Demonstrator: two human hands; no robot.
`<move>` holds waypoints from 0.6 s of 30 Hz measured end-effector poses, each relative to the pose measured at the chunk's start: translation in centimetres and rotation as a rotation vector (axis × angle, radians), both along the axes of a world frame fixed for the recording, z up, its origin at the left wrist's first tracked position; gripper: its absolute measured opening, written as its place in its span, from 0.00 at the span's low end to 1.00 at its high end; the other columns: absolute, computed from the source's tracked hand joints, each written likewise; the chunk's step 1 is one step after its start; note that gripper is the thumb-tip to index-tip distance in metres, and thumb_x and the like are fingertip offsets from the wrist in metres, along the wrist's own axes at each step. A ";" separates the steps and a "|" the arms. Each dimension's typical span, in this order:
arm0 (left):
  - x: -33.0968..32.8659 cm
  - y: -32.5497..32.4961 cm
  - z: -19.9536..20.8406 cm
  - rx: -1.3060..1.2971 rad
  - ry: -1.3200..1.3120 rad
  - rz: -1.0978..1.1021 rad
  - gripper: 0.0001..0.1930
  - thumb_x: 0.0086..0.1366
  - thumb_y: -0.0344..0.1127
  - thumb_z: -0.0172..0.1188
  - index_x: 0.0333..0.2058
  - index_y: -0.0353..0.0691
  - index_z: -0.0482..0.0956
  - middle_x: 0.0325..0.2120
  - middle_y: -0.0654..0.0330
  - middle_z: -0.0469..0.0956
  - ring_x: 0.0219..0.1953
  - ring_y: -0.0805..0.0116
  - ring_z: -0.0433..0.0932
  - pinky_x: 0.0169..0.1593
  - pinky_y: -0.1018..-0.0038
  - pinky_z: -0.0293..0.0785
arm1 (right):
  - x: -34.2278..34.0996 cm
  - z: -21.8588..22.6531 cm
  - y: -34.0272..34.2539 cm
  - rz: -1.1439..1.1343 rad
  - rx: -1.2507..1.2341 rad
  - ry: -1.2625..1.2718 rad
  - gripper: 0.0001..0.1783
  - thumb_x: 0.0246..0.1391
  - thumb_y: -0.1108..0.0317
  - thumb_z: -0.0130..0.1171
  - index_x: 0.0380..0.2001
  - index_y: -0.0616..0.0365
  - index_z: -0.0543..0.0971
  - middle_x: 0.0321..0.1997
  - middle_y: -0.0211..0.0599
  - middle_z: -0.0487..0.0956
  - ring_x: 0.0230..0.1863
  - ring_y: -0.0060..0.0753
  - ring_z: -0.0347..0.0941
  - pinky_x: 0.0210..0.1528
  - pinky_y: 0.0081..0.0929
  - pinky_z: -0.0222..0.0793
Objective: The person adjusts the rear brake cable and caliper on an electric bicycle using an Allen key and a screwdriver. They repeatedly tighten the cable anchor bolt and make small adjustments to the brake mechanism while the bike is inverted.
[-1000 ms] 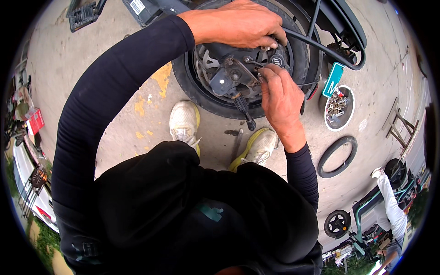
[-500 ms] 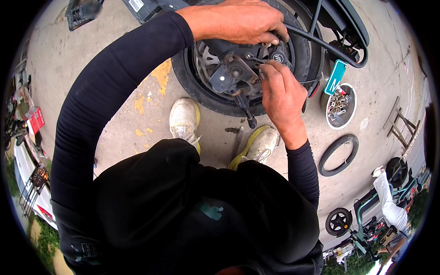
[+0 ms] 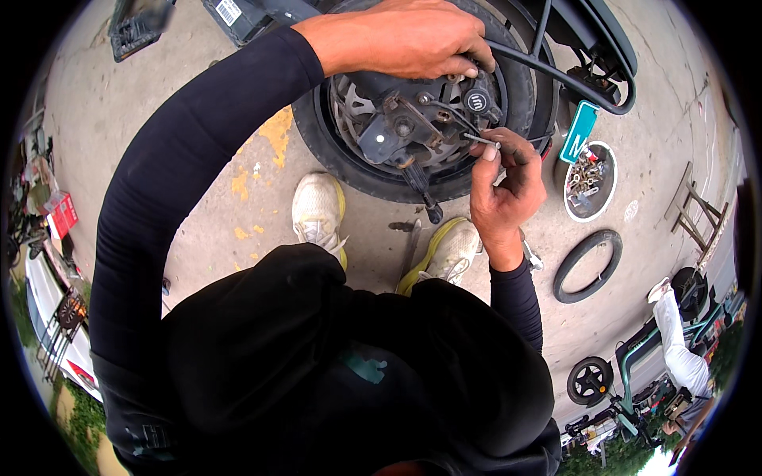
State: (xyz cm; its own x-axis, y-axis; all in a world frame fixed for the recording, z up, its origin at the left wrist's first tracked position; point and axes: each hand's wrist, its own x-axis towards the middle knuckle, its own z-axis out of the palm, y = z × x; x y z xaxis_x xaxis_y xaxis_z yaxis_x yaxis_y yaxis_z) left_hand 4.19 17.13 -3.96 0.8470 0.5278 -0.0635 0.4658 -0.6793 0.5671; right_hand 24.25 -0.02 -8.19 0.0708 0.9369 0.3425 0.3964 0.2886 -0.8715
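The bare right hand (image 3: 512, 184) is pinching a slim grey metal pin (image 3: 480, 141), thumb against fingers, over the lower right of a round black-tyred wheel (image 3: 311, 131) — the bare left hand (image 3: 425, 40) is half-curling over the wheel's upper part, its hold impossible to tell.

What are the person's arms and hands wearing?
Both arms have snug, dark, stretchy-looking sleeves, the left sleeve and the right sleeve, reaching about to the wrists. The right one bunches into little wrinkles. The left hand and right hand are bare: no gloves, and I can't see any watch or ring.
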 end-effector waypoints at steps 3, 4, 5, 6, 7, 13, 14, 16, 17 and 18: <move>0.0 0.0 0.1 -0.004 -0.008 -0.004 0.15 0.69 0.41 0.59 0.49 0.43 0.83 0.39 0.53 0.78 0.46 0.51 0.80 0.48 0.56 0.73 | -0.6 -0.3 -0.4 0.012 0.004 0.036 0.09 0.56 0.81 0.64 0.40 0.64 0.76 0.41 0.45 0.85 0.30 0.26 0.82 0.32 0.22 0.78; -0.1 -0.1 0.2 0.001 -0.005 -0.002 0.15 0.69 0.41 0.59 0.49 0.43 0.83 0.40 0.53 0.78 0.46 0.51 0.80 0.48 0.56 0.73 | -0.8 -0.4 -0.5 0.016 0.007 0.052 0.09 0.56 0.82 0.64 0.40 0.64 0.76 0.41 0.45 0.85 0.30 0.26 0.83 0.32 0.22 0.78; -0.1 -0.1 0.2 0.003 -0.007 -0.001 0.15 0.69 0.41 0.58 0.49 0.43 0.83 0.40 0.53 0.78 0.47 0.51 0.80 0.48 0.56 0.73 | -1.0 -0.4 -0.6 0.024 0.010 0.065 0.11 0.55 0.83 0.64 0.40 0.64 0.76 0.40 0.45 0.85 0.31 0.27 0.83 0.32 0.22 0.79; -0.2 -0.1 0.2 0.004 -0.008 0.000 0.15 0.69 0.41 0.58 0.49 0.43 0.83 0.40 0.53 0.78 0.47 0.51 0.80 0.48 0.57 0.73 | -1.1 -0.4 -0.5 0.027 0.012 0.062 0.11 0.55 0.83 0.64 0.40 0.64 0.76 0.40 0.46 0.85 0.32 0.29 0.83 0.34 0.23 0.79; -0.2 -0.1 0.1 0.009 -0.012 0.002 0.15 0.69 0.41 0.59 0.49 0.43 0.83 0.40 0.53 0.79 0.47 0.51 0.80 0.49 0.56 0.73 | -1.2 -0.3 -0.5 0.031 0.013 0.059 0.11 0.55 0.82 0.65 0.40 0.64 0.76 0.40 0.46 0.85 0.33 0.30 0.83 0.35 0.23 0.79; -0.2 0.0 -0.1 -0.024 -0.046 0.003 0.14 0.68 0.41 0.59 0.49 0.45 0.84 0.40 0.54 0.80 0.48 0.50 0.80 0.50 0.56 0.73 | -1.0 -0.2 -0.8 0.063 0.023 -0.016 0.10 0.58 0.82 0.63 0.42 0.65 0.75 0.43 0.49 0.83 0.43 0.39 0.83 0.46 0.31 0.80; 0.0 0.0 0.0 -0.032 -0.035 -0.002 0.14 0.68 0.41 0.59 0.49 0.45 0.84 0.40 0.54 0.80 0.48 0.50 0.80 0.51 0.56 0.73 | -0.9 -0.4 -0.8 0.032 0.023 -0.004 0.11 0.56 0.81 0.66 0.40 0.63 0.77 0.40 0.46 0.85 0.41 0.39 0.84 0.44 0.30 0.78; 0.2 0.0 0.3 -0.044 -0.016 -0.005 0.15 0.68 0.41 0.59 0.49 0.45 0.84 0.40 0.54 0.80 0.49 0.50 0.80 0.51 0.56 0.73 | -0.9 -0.6 -0.8 0.016 0.016 -0.003 0.11 0.56 0.81 0.66 0.41 0.63 0.78 0.41 0.45 0.85 0.40 0.38 0.84 0.43 0.29 0.78; 0.0 0.0 1.0 -0.044 -0.006 0.001 0.15 0.68 0.41 0.59 0.49 0.45 0.84 0.40 0.54 0.80 0.49 0.50 0.80 0.51 0.56 0.73 | -0.9 -0.6 -0.7 0.011 0.017 -0.002 0.11 0.56 0.81 0.66 0.41 0.62 0.78 0.41 0.44 0.85 0.39 0.38 0.84 0.43 0.29 0.79; -0.2 0.0 1.3 -0.043 0.004 0.006 0.15 0.68 0.41 0.59 0.50 0.45 0.84 0.40 0.54 0.80 0.49 0.51 0.80 0.50 0.56 0.73 | -0.9 -0.3 -0.7 0.018 -0.005 -0.007 0.11 0.56 0.81 0.66 0.41 0.62 0.79 0.41 0.44 0.85 0.39 0.37 0.83 0.43 0.29 0.79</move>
